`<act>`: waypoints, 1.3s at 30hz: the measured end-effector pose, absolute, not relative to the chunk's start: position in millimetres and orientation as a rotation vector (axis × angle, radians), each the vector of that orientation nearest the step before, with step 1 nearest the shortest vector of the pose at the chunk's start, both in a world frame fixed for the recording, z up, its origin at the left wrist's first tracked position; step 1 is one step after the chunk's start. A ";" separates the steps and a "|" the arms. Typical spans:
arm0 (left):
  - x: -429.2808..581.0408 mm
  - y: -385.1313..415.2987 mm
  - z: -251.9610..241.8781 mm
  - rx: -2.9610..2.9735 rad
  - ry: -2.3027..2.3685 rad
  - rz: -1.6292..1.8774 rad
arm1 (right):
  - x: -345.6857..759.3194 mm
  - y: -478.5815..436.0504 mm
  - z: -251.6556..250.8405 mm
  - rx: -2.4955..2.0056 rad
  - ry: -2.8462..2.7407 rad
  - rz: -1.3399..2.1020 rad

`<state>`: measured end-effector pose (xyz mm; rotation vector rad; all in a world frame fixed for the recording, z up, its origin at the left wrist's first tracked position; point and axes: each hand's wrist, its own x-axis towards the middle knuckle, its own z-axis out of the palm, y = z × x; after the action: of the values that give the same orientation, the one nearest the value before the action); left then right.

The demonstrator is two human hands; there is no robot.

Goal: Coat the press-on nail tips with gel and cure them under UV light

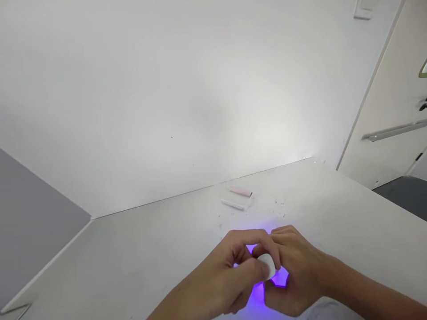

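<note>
Between thumb and forefinger, my left hand (pixel 235 273) pinches a small white rounded lamp-like piece (pixel 266 266). Violet light glows beneath it and spills over the white tabletop around my fingers. Close against it on the right is my right hand (pixel 292 271), its fingers curled inward and its thumb low. The fingertips of both hands meet or overlap near the white piece. Whatever the right hand holds, if anything, is hidden behind the fingers.
A pink stick (pixel 240 191) and a thinner pale pink stick (pixel 232 204) lie on the white table (pixel 150 249) near the wall. Dark crumbs (pixel 280 203) are scattered beside them. A white wall (pixel 133 98) rises behind; a door (pixel 393 111) with a bar is at right.
</note>
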<state>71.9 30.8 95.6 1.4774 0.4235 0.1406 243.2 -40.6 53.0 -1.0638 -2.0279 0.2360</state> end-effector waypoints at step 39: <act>72.7 30.1 95.6 1.452 0.437 0.148 | 242.9 -41.4 54.4 -1.014 -2.005 0.204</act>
<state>72.7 30.1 95.6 1.4525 0.4372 0.1484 242.9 -41.4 54.4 -1.0139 -2.0049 0.2036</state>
